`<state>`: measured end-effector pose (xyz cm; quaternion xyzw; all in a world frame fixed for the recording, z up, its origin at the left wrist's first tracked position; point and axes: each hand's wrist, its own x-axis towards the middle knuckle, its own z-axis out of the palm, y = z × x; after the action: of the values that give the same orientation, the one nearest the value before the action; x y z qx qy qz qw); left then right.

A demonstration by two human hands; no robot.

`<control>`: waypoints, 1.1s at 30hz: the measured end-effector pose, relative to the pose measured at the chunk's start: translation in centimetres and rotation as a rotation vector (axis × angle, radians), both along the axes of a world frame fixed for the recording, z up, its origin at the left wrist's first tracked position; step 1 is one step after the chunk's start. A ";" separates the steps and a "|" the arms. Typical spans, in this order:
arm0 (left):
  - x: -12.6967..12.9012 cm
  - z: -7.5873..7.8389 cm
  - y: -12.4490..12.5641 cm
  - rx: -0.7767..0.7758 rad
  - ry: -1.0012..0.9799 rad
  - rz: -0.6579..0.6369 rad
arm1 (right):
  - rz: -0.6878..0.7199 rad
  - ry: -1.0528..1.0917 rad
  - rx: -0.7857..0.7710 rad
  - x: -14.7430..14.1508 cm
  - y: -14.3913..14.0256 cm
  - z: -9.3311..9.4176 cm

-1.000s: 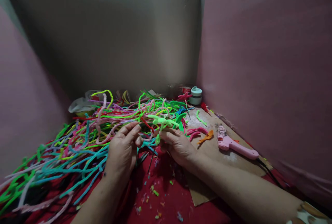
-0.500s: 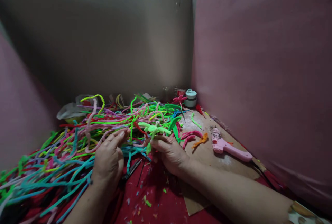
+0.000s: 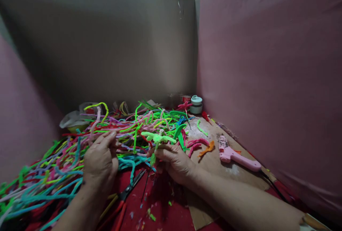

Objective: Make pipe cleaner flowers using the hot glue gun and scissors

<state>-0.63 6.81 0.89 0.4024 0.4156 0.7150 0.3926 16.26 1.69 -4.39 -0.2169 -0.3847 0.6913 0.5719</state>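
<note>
Big tangle of pipe cleaners (image 3: 80, 152) covers table's left side. Left hand (image 3: 100, 159) rests on it w/ fingers pinching pink strands. Right hand (image 3: 173, 161) grips stem of light-green pipe-cleaner flower (image 3: 157, 138), held up at centre. Pink glue gun (image 3: 235, 156) lies nearby on cardboard (image 3: 213, 159).

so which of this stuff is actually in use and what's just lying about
In use: right hand holding light green pipe-cleaner figure; left hand in heap of coloured pipe cleaners.
Lying about: pink glue gun, red-handled scissors, small pale round jar.
</note>
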 end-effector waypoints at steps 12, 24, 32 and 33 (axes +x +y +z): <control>2.2 0.5 -3.5 -0.097 0.371 -0.247 | -0.143 0.075 -0.116 0.3 0.5 -0.4; 4.4 -4.2 -6.3 0.223 1.302 -0.081 | -0.213 0.054 -0.165 -0.3 0.0 -0.7; 4.3 -4.8 -5.9 0.352 1.368 0.017 | -0.236 -0.035 -0.023 -0.8 -0.9 -0.4; 4.3 -4.8 -5.9 0.334 1.310 0.010 | -0.232 -0.038 -0.004 -0.8 -1.0 -0.3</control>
<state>3.65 0.89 -3.90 0.8062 0.4535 0.3797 -0.0111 15.42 0.67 -4.67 -0.2743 -0.3664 0.6172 0.6400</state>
